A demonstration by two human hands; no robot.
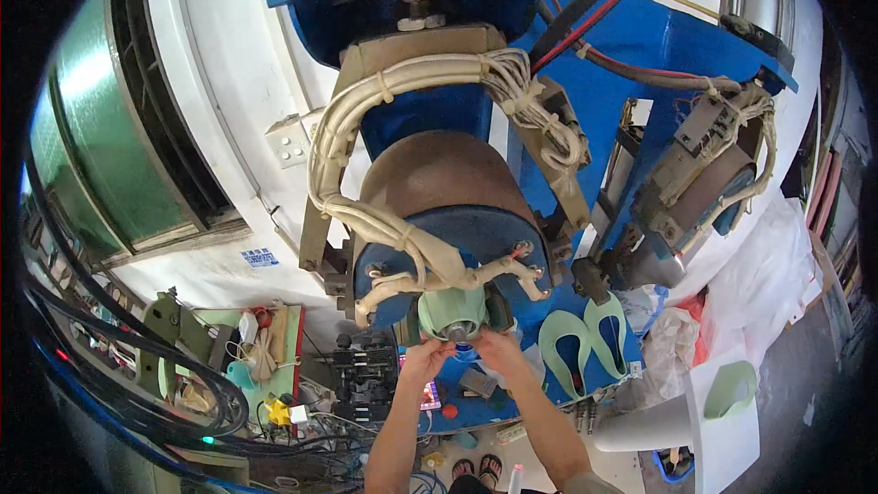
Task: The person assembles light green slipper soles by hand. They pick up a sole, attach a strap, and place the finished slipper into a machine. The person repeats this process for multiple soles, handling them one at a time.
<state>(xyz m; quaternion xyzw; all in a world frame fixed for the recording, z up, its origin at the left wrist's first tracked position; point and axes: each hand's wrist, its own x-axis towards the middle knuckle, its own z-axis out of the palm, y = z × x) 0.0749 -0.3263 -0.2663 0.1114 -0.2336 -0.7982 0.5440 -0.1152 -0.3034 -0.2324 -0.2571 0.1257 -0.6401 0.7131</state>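
Observation:
A light-green piece that looks like a shoe upper (451,309) is stretched over a rounded form at the front of a blue machine. My left hand (425,359) pinches its lower edge on the left, fingers closed. At the opposite side my right hand (500,351) grips the same edge, its fingertips close to a grey metal knob (458,333) between the hands. The exact finger contact is partly hidden. Above, a brown-and-blue rounded head (444,174) carries thick bundled cream cables (340,151).
Two looped light-green uppers (585,348) lie on the blue bench at right, beyond which another green piece (730,391) rests on a white surface. A second machine head (700,187) hangs at right. Black hoses (119,338) run along the left, near a cluttered green table (285,348).

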